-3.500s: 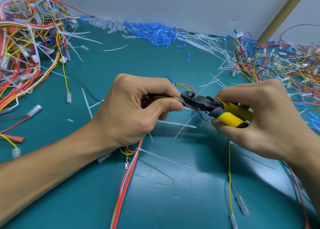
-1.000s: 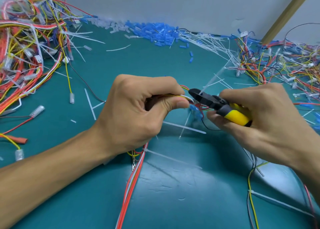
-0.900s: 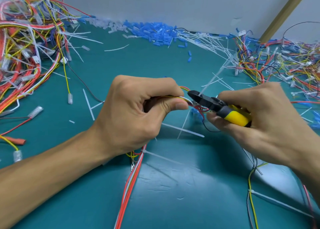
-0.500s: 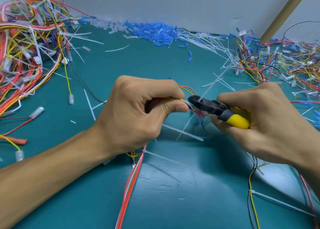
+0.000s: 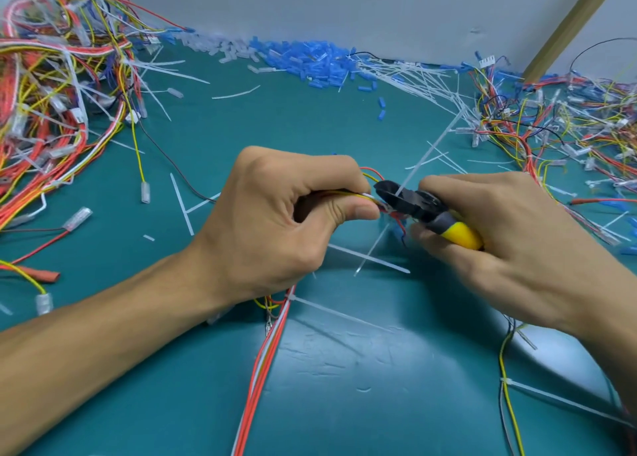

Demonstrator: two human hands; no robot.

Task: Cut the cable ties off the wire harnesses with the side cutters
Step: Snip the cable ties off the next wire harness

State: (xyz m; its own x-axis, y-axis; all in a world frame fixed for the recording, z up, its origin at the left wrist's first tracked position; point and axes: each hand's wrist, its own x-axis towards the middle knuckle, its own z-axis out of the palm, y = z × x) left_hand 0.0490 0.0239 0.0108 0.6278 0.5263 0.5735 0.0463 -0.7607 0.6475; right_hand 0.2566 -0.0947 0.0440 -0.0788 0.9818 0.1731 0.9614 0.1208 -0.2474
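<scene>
1. Little has shifted in the last half second: the cutters (image 5: 413, 207) keep their nose at the thumb tip of the left hand (image 5: 275, 221). Compared with the earliest frame, the loose yellow wire (image 5: 505, 369) at lower right lies further right.
2. Head view, task things: the harness (image 5: 265, 362) passes through the left fist and trails toward the viewer over the table (image 5: 344, 404). A white tie (image 5: 424, 155) slants across the cutters' nose, its tail pointing up and right.
3. Head view, grips: the left grip is curled round the harness, thumb pressing the wires against the forefinger. The right hand (image 5: 510, 245) is wrapped round the yellow handles. Whether the blades have closed on the tie cannot be told.
4. Step in hand, as judged: severing this tie. Only the tie's band should sit between the blades, with insulation kept out of them and the bundle held taut. One short squeeze should then do it.
5. Pose: both forearms enter from the lower corners, knuckles up, hands facing each other.
</scene>
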